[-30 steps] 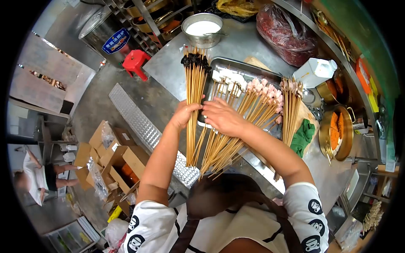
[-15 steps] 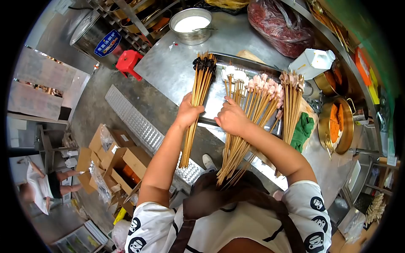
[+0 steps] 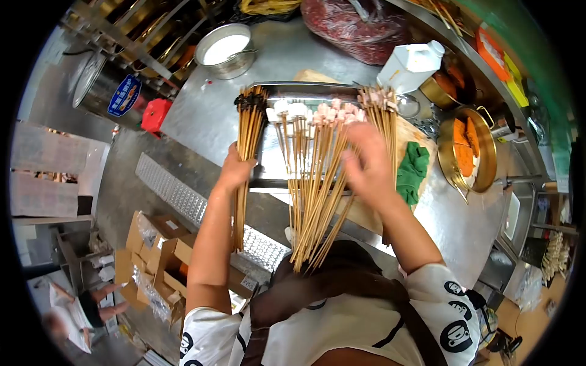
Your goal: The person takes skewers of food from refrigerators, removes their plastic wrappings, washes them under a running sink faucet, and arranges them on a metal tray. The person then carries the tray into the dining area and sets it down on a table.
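My left hand (image 3: 235, 171) is closed around a bundle of bamboo skewers (image 3: 243, 143) tipped with dark, frilly pieces, held upright at the left end of a metal tray (image 3: 274, 182). My right hand (image 3: 371, 165) hovers over the right side of the skewers, slightly blurred, its thumb apart from the fingers and nothing seen in it. Skewers with white pieces (image 3: 294, 111) and a fanned bunch of skewers with pink pieces (image 3: 332, 114) lie across the tray, their sticks reaching past the front edge. Partly behind my right hand stands another skewer bundle (image 3: 379, 104) with pale pink tips.
A green cloth (image 3: 414, 172) lies on a wooden board right of the tray. Beyond are a white jug (image 3: 410, 66), a brass pot (image 3: 448, 149), a bowl of white liquid (image 3: 226, 52) and a bag of red contents (image 3: 354, 30). Cardboard boxes (image 3: 160, 256) and a person (image 3: 76, 311) are at left.
My right hand has lifted off the white-tipped skewers and moved right, opening over the pink-tipped ones. My left hand keeps its grip on the dark-tipped bundle. The view has shifted.
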`<state>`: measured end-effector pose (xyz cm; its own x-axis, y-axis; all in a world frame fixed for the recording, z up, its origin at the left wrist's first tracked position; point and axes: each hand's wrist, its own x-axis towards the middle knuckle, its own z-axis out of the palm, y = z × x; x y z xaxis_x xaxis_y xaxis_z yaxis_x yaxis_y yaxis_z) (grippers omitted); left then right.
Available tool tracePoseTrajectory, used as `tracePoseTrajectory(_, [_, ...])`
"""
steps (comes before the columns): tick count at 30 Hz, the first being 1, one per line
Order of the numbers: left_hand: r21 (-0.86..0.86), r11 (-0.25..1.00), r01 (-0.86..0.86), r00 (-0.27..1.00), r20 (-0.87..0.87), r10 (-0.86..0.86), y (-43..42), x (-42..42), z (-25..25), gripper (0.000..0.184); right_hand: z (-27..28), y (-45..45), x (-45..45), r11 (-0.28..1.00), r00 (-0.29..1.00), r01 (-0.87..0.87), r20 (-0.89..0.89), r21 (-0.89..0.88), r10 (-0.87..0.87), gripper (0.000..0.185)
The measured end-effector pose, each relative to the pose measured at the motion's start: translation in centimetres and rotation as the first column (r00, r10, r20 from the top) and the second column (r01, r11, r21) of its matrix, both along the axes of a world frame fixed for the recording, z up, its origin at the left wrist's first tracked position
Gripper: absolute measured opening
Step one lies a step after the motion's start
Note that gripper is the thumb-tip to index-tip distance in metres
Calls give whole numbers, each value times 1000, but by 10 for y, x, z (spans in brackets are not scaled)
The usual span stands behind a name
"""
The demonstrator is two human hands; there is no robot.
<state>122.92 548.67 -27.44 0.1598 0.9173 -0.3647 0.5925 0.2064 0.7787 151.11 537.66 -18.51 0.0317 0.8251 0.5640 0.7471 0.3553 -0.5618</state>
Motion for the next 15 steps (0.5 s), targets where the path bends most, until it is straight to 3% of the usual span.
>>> tracePoseTrajectory(1, [-59, 998, -21, 1000, -7, 20, 1, 3, 9, 66, -3, -8, 22, 966, 966, 255, 60, -37, -252, 46])
tracePoseTrajectory(2, [-11, 1000, 9, 1000, 22, -9, 6, 1, 4, 70, -10, -13, 42, 872, 869, 487, 126, -55, -478, 55])
tracePoseTrajectory(3, [8, 1000, -29, 1000, -5, 30, 7, 4, 7, 72, -30, -19, 62, 872, 870, 485, 130, -59, -475, 55])
tracePoseTrajectory(4, [30, 997, -70, 997, -32, 71, 11, 8, 11, 75, -58, -23, 81, 782, 842, 492, -18, -382, -539, 61])
tracePoseTrajectory(5, [89, 994, -66, 991, -107, 75, 20, 1, -12, 80, -74, -24, 93, 633, 772, 393, -134, -667, -621, 68])
tracePoseTrajectory(6, [94, 995, -31, 986, -160, 46, 21, 4, -7, 78, -75, -24, 96, 638, 784, 375, -136, -672, -605, 68])
tracePoseTrajectory(8, [54, 997, -48, 998, 51, 45, 16, 8, 3, 72, -76, -15, 91, 687, 822, 129, -311, -715, -478, 78])
tracePoseTrajectory(9, [30, 995, -94, 991, 96, 91, 16, 6, 5, 68, -71, -13, 88, 709, 823, 136, -319, -692, -469, 73])
tracePoseTrajectory(10, [6, 992, -129, 982, 143, 127, 12, 8, 14, 65, -70, -11, 90, 690, 788, 3, -423, -724, -447, 69])
tracePoseTrajectory(12, [-17, 990, -139, 977, 161, 140, 11, 9, 14, 59, -79, -10, 92, 677, 804, 131, -322, -725, -500, 64])
tracePoseTrajectory(15, [13, 979, -201, 947, 259, 191, 14, 6, 5, 59, -74, -10, 86, 721, 788, 161, -353, -673, -505, 63])
